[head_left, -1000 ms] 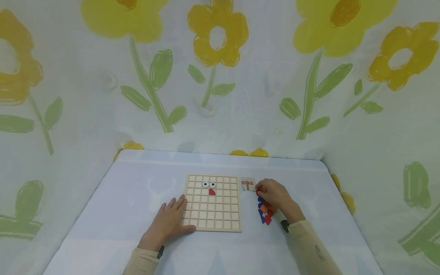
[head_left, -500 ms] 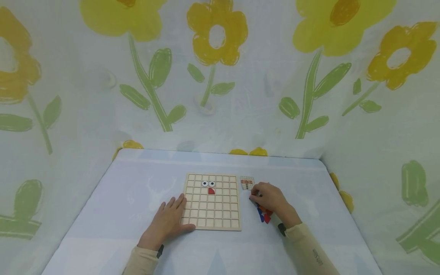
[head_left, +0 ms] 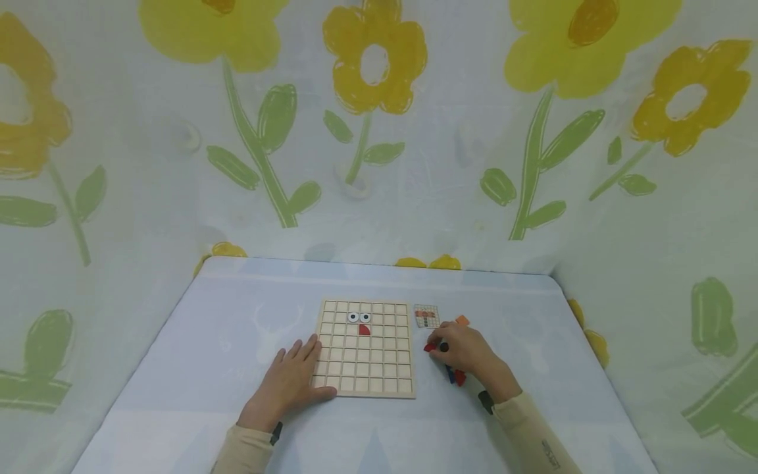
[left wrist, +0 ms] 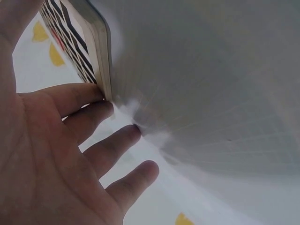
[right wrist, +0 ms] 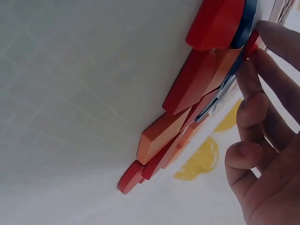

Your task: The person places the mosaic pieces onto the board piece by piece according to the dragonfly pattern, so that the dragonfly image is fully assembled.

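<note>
My left hand (head_left: 290, 382) rests at the left edge of a wooden grid board (head_left: 362, 375), fingers spread; its fingertips touch the board's rim (left wrist: 104, 56) in the left wrist view. Two eye tiles (head_left: 358, 317) and a red quarter-round piece (head_left: 364, 330) sit in the grid's upper cells. Right of the board, my right hand (head_left: 470, 349) pinches a small red piece (right wrist: 252, 43) between thumb and finger. It hovers low over a pile of red, orange and blue wooden pieces (right wrist: 192, 82), partly hidden beneath the hand.
A small pattern card (head_left: 426, 316) lies just right of the board's upper corner. An orange piece (head_left: 462, 320) lies beyond the right hand. The white table (head_left: 296, 286) meets flower-printed curtain walls (head_left: 426, 164) at the back and sides.
My right hand has moved left and slightly nearer over the pile; a red piece now shows at its fingertips. An orange piece has appeared beyond the hand. The left hand stays still.
</note>
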Demonstrator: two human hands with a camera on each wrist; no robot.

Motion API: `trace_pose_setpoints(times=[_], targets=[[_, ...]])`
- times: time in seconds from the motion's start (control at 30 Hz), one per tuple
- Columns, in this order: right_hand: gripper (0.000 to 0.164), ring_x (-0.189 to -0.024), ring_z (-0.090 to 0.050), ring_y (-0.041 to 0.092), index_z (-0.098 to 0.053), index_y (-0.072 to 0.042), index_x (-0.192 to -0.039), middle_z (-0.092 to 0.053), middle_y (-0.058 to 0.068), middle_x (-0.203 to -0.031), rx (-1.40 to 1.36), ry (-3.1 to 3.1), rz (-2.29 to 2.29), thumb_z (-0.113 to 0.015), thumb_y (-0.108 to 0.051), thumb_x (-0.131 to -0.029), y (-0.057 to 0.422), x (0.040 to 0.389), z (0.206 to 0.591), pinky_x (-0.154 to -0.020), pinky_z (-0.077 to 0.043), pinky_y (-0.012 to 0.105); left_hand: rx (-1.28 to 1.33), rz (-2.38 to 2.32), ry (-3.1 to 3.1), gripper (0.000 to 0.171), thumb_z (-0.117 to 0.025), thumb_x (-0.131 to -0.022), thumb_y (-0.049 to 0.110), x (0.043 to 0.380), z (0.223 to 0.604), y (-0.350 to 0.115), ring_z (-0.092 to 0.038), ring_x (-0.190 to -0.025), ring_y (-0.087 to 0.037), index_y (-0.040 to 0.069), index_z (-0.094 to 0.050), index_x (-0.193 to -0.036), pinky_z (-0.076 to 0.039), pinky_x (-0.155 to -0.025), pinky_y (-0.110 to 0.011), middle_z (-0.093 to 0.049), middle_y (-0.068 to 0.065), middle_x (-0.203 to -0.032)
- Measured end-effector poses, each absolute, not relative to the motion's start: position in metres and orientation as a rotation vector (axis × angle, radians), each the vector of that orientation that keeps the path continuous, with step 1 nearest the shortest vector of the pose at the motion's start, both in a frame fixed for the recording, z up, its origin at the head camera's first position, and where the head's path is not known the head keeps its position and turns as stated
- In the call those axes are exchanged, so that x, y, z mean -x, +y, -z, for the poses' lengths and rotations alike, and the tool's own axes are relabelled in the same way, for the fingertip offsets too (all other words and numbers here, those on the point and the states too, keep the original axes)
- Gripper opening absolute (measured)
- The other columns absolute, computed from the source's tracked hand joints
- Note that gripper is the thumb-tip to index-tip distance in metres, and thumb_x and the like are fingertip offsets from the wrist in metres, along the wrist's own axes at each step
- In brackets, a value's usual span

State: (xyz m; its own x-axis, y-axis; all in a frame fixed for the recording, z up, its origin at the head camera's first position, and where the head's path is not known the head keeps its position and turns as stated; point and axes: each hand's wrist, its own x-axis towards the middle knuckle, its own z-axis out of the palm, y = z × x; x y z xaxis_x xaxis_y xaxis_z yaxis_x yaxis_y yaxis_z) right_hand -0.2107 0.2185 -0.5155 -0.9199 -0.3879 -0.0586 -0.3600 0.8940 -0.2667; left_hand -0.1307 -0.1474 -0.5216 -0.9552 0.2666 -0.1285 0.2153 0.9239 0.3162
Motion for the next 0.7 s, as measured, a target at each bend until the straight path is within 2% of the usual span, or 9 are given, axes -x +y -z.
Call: trace_pose_setpoints(times=[0.33,0.5,0.6,0.7], targets=[[0.018,-0.075,-0.052,0.005,-0.077,-0.024,-0.097,-0.063,-0.014,-0.090,0.613,2.966,0.373,-0.085,-0.031,-0.084,0.220,0.214,0.516,-0.069,-0.053,0.027,-0.362,-0.438,2.911,0.106,-0.075,-0.080,0.065,0.133,0.524,-0.147,-0.032,-0.145,-0.048,-0.004,-0.040,-0.152,-0.026,-0.116,-0.067,-0.034,-0.019,-0.161],[0.018,-0.072,-0.057,0.005,-0.076,-0.023,-0.098,-0.066,-0.013,-0.093,0.769,3.041,0.422,-0.085,-0.030,-0.084,0.218,0.215,0.519,-0.063,-0.052,0.023,-0.355,-0.439,2.908,0.106,-0.076,-0.079,0.065,0.134,0.526,-0.147,-0.032,-0.145,-0.047,-0.004,-0.040,-0.152,-0.026,-0.117,-0.067,-0.034,-0.020,-0.161],[0.018,-0.079,-0.066,0.008,-0.077,-0.022,-0.098,-0.071,-0.009,-0.100,0.947,3.098,0.475,-0.086,-0.028,-0.083,0.213,0.216,0.521,-0.060,-0.053,0.021,-0.345,-0.444,2.900,0.107,-0.076,-0.079,0.065,0.134,0.527,-0.147,-0.031,-0.146,-0.047,-0.004,-0.039,-0.153,-0.025,-0.117,-0.066,-0.033,-0.019,-0.161],[0.020,-0.098,-0.071,0.015,-0.078,-0.022,-0.099,-0.074,-0.003,-0.109,1.085,3.139,0.528,-0.087,-0.026,-0.082,0.206,0.218,0.520,-0.062,-0.056,0.023,-0.335,-0.451,2.896,0.108,-0.075,-0.079,0.066,0.134,0.529,-0.147,-0.030,-0.146,-0.047,-0.003,-0.038,-0.154,-0.024,-0.118,-0.066,-0.032,-0.019,-0.162]])
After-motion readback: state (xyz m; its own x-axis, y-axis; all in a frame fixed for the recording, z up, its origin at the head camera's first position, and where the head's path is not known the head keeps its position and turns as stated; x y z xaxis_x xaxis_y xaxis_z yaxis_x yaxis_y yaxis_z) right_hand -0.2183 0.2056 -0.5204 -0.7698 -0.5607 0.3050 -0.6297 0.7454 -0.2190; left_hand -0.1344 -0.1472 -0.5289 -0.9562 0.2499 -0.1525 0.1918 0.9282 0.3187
